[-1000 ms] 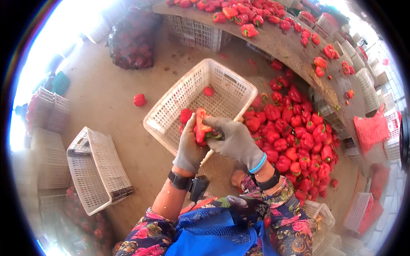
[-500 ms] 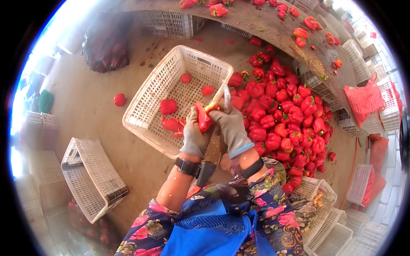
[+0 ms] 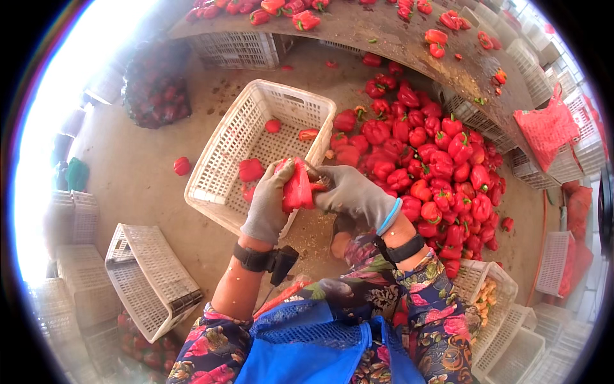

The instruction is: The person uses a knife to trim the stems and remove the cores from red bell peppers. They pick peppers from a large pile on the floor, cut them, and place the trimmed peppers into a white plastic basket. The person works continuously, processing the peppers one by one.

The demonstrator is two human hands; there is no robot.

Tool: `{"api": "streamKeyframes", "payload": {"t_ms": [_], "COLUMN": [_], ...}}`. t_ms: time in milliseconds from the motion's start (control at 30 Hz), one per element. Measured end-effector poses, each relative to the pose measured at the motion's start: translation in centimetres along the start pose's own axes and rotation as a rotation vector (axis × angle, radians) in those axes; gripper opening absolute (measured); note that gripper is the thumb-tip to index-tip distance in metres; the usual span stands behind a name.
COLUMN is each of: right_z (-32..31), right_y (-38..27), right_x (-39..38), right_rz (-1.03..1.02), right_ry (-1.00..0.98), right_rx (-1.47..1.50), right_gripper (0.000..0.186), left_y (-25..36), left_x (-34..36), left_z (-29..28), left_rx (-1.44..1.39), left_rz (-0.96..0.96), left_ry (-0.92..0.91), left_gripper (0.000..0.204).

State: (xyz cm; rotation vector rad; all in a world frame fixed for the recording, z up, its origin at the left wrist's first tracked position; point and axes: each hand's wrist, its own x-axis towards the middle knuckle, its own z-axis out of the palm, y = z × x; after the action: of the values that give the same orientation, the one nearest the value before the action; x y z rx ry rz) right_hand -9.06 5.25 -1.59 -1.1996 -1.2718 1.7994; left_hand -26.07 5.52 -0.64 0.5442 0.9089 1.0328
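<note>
My left hand, in a grey glove, is closed around a red bell pepper with its cut side showing. On the pepper's other side my gloved right hand is closed, its fingertips against the flesh. A thin grey curved knife shows only in part between that hand and the pepper. Both hands are over the near right rim of a white plastic crate. Several red peppers and pieces, including one pepper, lie inside the crate.
A large heap of red bell peppers lies to the right. A tabletop with scattered peppers crosses the back. One tipped crate lies at left; a crate of yellowish cores stands at lower right. A full net sack rests far left.
The pepper has turned between my hands, and its yellowish stem end is no longer visible. The curved blade, earlier raised above my right hand, is now down at the pepper. The view has shifted slightly.
</note>
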Motion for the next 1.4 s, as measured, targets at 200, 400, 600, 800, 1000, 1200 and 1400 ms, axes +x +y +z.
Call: {"api": "streamKeyframes", "payload": {"t_ms": [200,400,600,800,1000,1200,1400], "right_z": [3.8,-0.2,-3.4,-4.0,-4.5,-3.5,-0.9], "right_y": [2.5,3.5,0.3,-0.1,0.1,-0.5,0.7], "right_x": [1.7,2.6,-1.5,-3.5,-5.4,-6.7,-4.0], "right_rz": [-0.414,-0.003,-0.048,-0.17,-0.261,-0.267,-0.354], "right_ry": [0.465,0.542,0.485,0.603,0.616,0.476,0.571], "right_rx": [-0.851,0.241,0.417,0.41,0.626,0.667,0.552], "right_gripper": [0.042,0.019,0.014,0.009,0.013,0.019,0.015], "left_y": [-1.6,-1.1,-0.5,-5.0,-4.8,-5.9,-6.9], "left_x": [-0.2,1.6,4.2,3.6,3.3,2.5,2.2], "left_z": [-0.8,-4.2,-4.2,7.2,9.1,7.8,5.2], "left_rx": [0.19,0.161,0.776,0.44,0.41,0.306,-0.12], "left_rz": [0.084,0.125,0.34,0.258,0.289,0.18,0.16], "left_ry": [0.302,0.376,0.004,-0.217,-0.251,-0.254,-0.134], "left_gripper": [0.021,0.034,0.033,0.014,0.008,0.011,0.017]}}
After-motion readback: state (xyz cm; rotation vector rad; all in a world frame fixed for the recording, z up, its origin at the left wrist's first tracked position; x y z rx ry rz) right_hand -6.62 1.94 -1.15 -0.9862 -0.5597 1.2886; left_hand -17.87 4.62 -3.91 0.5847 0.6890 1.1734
